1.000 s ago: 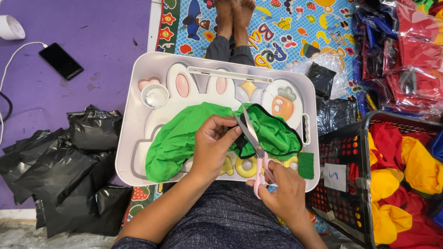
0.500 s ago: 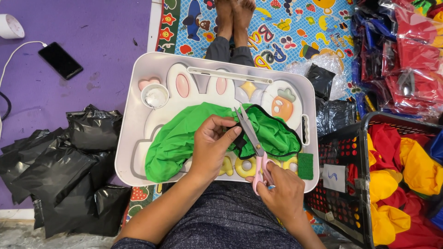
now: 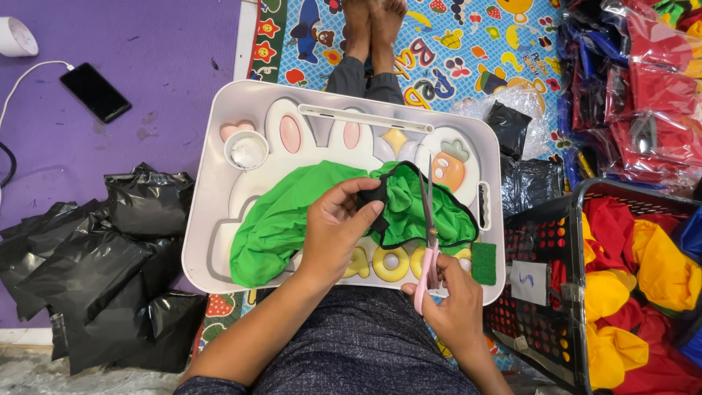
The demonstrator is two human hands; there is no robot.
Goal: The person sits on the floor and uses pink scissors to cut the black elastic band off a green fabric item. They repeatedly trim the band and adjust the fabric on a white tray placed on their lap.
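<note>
A bright green cloth (image 3: pixel 285 216) with black edging lies bunched on a white lap tray (image 3: pixel 212 219) decorated with a rabbit and a carrot. My left hand (image 3: pixel 333 230) pinches the cloth's black trim (image 3: pixel 376 194) near the tray's middle. My right hand (image 3: pixel 453 307) holds pink-handled scissors (image 3: pixel 428 241) by the handles at the tray's near edge. Their blades point away from me, lying over the green cloth just right of my left fingers. Whether the blades are around the fabric is unclear.
Black plastic bags (image 3: pixel 95 256) are piled left of the tray. A black phone (image 3: pixel 95 91) on a cable lies on the purple mat. A dark crate (image 3: pixel 621 292) of red and yellow cloth stands at the right, with bagged garments (image 3: pixel 643 88) behind it.
The scissors have swung more upright, with the blades closer together. My left hand has lifted the black trim up toward the blades.
</note>
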